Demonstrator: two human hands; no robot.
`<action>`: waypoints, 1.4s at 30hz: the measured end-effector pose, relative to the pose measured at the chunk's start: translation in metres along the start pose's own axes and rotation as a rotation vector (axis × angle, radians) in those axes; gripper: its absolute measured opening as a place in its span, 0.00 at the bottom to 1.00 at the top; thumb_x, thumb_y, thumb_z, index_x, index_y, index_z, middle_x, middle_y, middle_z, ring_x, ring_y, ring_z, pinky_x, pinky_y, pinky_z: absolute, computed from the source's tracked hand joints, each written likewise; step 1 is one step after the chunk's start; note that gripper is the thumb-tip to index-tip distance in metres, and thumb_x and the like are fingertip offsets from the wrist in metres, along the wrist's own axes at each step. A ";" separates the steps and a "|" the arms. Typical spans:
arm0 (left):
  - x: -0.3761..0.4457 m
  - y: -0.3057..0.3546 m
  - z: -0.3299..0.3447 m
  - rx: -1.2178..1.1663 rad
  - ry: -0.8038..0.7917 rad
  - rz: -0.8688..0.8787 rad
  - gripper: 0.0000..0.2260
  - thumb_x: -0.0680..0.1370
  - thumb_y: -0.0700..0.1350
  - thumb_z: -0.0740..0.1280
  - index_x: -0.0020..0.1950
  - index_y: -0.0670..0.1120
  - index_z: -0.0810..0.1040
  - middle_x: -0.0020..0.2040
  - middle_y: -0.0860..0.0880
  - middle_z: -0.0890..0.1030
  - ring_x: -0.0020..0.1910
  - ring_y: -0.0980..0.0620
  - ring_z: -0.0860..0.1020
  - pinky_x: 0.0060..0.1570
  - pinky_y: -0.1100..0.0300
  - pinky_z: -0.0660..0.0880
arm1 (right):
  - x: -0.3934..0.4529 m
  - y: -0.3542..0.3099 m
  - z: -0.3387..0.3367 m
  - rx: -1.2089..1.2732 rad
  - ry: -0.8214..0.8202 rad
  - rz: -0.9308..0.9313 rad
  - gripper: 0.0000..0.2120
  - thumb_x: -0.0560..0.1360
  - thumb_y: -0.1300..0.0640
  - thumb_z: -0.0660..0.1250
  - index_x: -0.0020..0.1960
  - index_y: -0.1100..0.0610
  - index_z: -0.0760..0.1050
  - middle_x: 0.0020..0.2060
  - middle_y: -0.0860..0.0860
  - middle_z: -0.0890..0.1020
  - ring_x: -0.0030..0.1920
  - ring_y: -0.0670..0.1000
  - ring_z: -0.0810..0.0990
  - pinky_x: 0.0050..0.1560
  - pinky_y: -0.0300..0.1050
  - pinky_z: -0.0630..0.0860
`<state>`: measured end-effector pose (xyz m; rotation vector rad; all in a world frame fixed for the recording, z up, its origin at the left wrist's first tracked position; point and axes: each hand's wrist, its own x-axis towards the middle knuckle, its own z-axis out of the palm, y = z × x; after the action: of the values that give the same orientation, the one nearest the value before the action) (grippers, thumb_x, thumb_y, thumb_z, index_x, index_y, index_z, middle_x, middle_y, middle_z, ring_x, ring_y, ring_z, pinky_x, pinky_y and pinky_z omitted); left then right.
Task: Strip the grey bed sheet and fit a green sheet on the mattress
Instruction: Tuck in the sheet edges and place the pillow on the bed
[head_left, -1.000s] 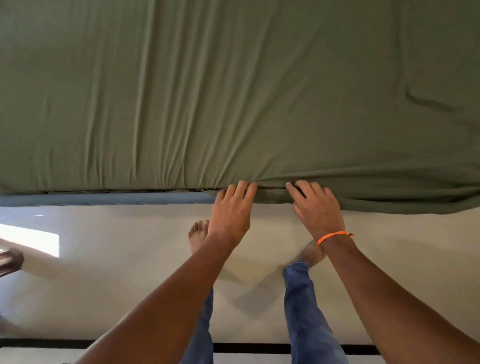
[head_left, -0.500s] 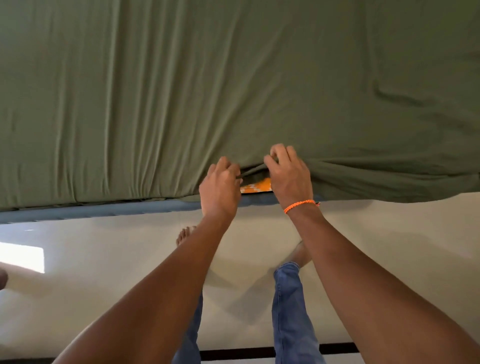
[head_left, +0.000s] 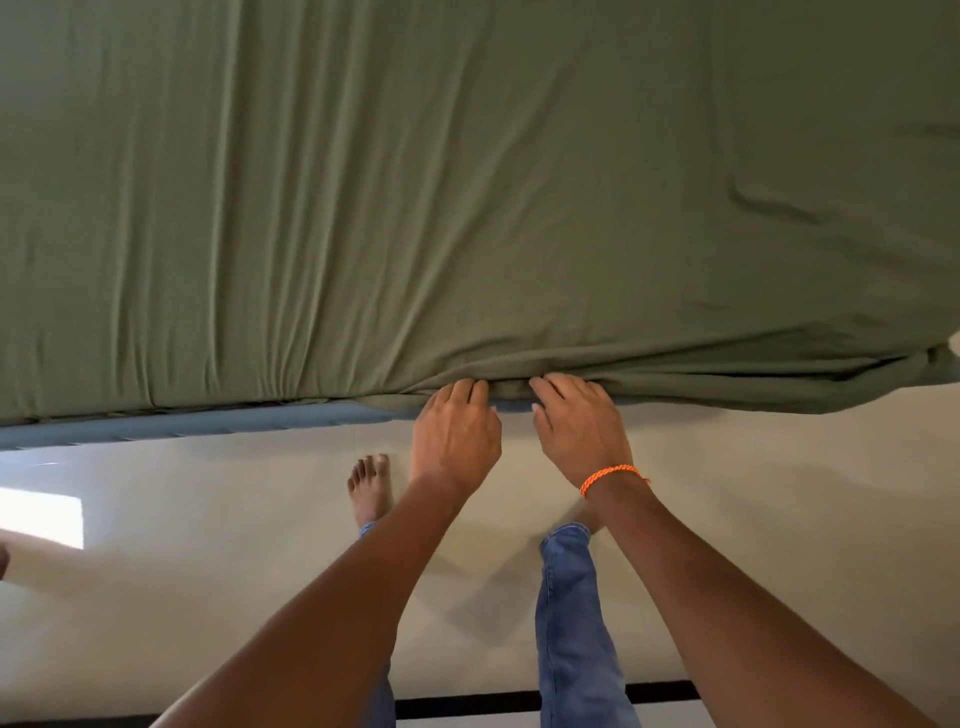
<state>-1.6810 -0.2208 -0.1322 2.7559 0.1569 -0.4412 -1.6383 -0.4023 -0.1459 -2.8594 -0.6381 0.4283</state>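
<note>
1. You've got the wrinkled olive-green fabric sheet (head_left: 467, 197) spread over the mattress, filling everything beyond your hands; its near hem runs left to right, straight across your fingertips.
2. Your left hand (head_left: 454, 434) sits at that hem, fingers bent down onto the gathered cloth. Whether they pinch it or only press it in, I can't tell.
3. Your right hand (head_left: 576, 423), the one with the braided orange thread bracelet (head_left: 613, 477), lies just beside it, fingers also curved over the bunched edge; grip unclear there too.
4. Out past your left hand the hem looks tucked, with the blue-grey bed base edge (head_left: 182, 426) showing below it.
5. Out past your right hand the sheet hangs loose below the edge, and that's the side that matters: the slack lies along the hem to the right, so your right hand is nearer for the next tuck.
6. No grey sheet in view.
</note>
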 end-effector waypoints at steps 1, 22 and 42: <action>0.004 0.001 -0.004 0.003 -0.056 -0.022 0.12 0.83 0.50 0.63 0.60 0.46 0.80 0.54 0.48 0.83 0.54 0.46 0.82 0.57 0.52 0.79 | 0.003 -0.002 -0.006 0.009 -0.052 0.021 0.13 0.79 0.53 0.66 0.62 0.55 0.79 0.54 0.52 0.82 0.56 0.55 0.81 0.57 0.52 0.76; 0.060 0.019 -0.009 0.254 -0.488 -0.061 0.26 0.89 0.59 0.48 0.63 0.46 0.81 0.57 0.43 0.84 0.57 0.41 0.83 0.54 0.48 0.77 | 0.046 -0.003 0.006 -0.056 -0.427 0.056 0.14 0.78 0.47 0.70 0.60 0.52 0.80 0.54 0.53 0.85 0.58 0.57 0.83 0.59 0.51 0.72; 0.056 0.265 0.071 0.031 -0.063 0.209 0.28 0.75 0.41 0.71 0.75 0.47 0.71 0.69 0.46 0.74 0.66 0.44 0.74 0.67 0.47 0.73 | -0.064 0.267 -0.054 -0.220 0.091 -0.025 0.15 0.74 0.62 0.74 0.58 0.52 0.78 0.49 0.50 0.77 0.50 0.55 0.76 0.35 0.50 0.76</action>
<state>-1.6055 -0.4903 -0.1292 2.7467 -0.1540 -0.4765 -1.5736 -0.6748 -0.1425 -3.0515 -0.7461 0.2357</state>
